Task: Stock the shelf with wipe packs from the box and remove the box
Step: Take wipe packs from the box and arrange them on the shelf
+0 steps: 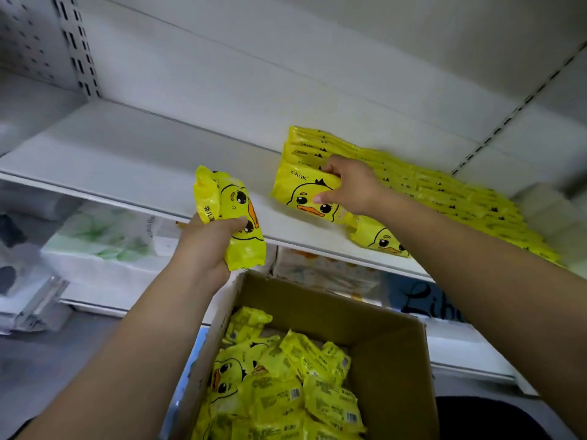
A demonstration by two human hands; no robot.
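Observation:
An open cardboard box [394, 354] sits low in the middle, holding several yellow duck-print wipe packs [286, 389]. My left hand [206, 246] grips two yellow packs [235, 217], upright, in front of the white shelf's [133, 160] edge. My right hand [352, 185] pinches the front pack [298, 192] of a row standing on the shelf. More yellow packs [444, 192] lie in rows to the right on the same shelf.
The shelf's left half is bare. Below it, a lower shelf carries white and green tissue packages [104, 242] and other printed packs [324, 271]. A slotted upright [79, 49] stands at the far left, another at the right [508, 112].

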